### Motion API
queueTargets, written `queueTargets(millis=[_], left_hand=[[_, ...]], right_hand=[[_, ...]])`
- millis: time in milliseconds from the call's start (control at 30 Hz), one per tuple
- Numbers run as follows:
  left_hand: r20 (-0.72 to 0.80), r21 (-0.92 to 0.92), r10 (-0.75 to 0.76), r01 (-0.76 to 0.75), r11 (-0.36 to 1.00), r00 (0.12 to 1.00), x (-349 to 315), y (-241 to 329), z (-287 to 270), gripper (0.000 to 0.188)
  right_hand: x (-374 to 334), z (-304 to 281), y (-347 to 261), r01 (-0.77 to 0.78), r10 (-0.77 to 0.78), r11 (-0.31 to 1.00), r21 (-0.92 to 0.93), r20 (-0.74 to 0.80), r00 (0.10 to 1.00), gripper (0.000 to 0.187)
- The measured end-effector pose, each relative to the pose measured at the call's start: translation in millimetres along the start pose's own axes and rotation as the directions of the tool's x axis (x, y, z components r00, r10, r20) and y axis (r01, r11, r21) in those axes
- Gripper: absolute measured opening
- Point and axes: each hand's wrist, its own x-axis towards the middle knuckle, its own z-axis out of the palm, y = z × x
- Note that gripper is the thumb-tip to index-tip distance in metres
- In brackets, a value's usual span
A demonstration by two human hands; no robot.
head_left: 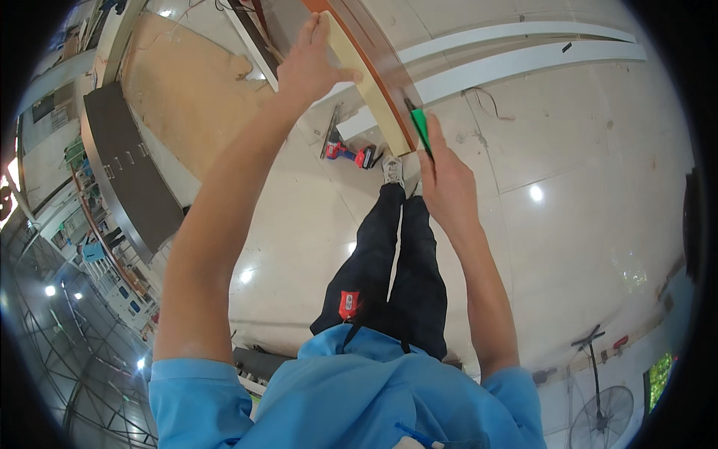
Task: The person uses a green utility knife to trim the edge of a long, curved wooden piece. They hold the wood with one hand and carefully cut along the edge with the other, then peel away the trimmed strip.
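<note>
A long board with a cream strip (pixel 368 82) and a reddish-brown, glossy side (pixel 366 45) runs from the top of the view down to my shoes. My left hand (pixel 305 69) grips its cream edge, thumb stretched across the strip and fingers farther up. Beside the board's brown side, my right hand (pixel 449 176) is closed around a slim green tool (pixel 421 129) with a dark tip. That tip points up and left, close to the brown surface; whether it touches cannot be told. The tool's exact kind is unclear.
A red and blue cordless drill (pixel 342 152) lies on the tiled floor left of my feet. Long white strips (pixel 523 71) lie beyond the board. A brown sheet (pixel 191 90) and a dark panel with handles (pixel 123 168) are at left. A fan (pixel 602 419) stands lower right.
</note>
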Motion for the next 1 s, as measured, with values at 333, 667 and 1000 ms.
queueTargets(millis=[333,667,1000], left_hand=[[0.076,0.013,-0.073,0.072,0.997,0.994,-2.5,9.3,-12.9,0.14],[0.067,-0.013,-0.074,0.075,0.997,0.995,-4.6,15.5,-16.4,0.136],[0.123,-0.027,-0.103,0.107,0.994,0.987,-4.8,18.8,-20.8,0.136]], right_hand=[[72.4,35.6,-20.8,0.016,-0.002,0.988,-0.153,0.087,0.996,0.065],[93.2,32.0,-31.4,0.039,-0.022,0.985,-0.166,0.102,0.995,0.064],[110.5,27.4,-38.0,0.033,-0.018,0.983,-0.18,0.086,0.996,0.06]])
